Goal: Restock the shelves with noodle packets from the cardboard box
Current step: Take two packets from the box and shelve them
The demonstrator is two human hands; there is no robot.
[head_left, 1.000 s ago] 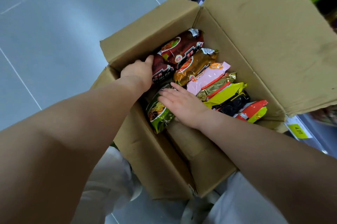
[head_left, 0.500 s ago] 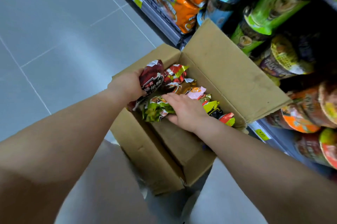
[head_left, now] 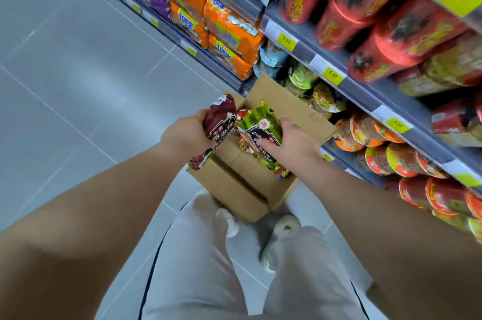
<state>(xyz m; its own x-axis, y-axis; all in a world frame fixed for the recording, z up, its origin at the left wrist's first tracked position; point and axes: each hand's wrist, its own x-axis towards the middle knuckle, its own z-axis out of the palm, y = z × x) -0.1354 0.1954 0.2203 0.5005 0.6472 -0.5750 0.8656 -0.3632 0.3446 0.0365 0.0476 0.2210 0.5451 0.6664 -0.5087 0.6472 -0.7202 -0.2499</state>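
A dark red noodle packet (head_left: 220,124) is held by my left hand (head_left: 186,134) above the left side of the open cardboard box (head_left: 245,186) on the floor. My right hand (head_left: 292,141) grips a green noodle packet (head_left: 262,124) over the box's middle. The two packets sit side by side, nearly touching. More packets (head_left: 276,167) lie inside the box, mostly hidden under my hands. Grey shelves (head_left: 336,79) run along the right.
The shelves hold orange noodle bags (head_left: 229,30), red tubs (head_left: 365,6) and bowl noodles (head_left: 407,158), with yellow price tags (head_left: 332,75) on the rails. My legs in light trousers (head_left: 208,262) and shoes stand just behind the box. Grey tiled floor (head_left: 78,72) lies to the left.
Both hands have lifted out of the box, each raising a packet. The view has risen and pulled back, so the shelves now fill the right side.
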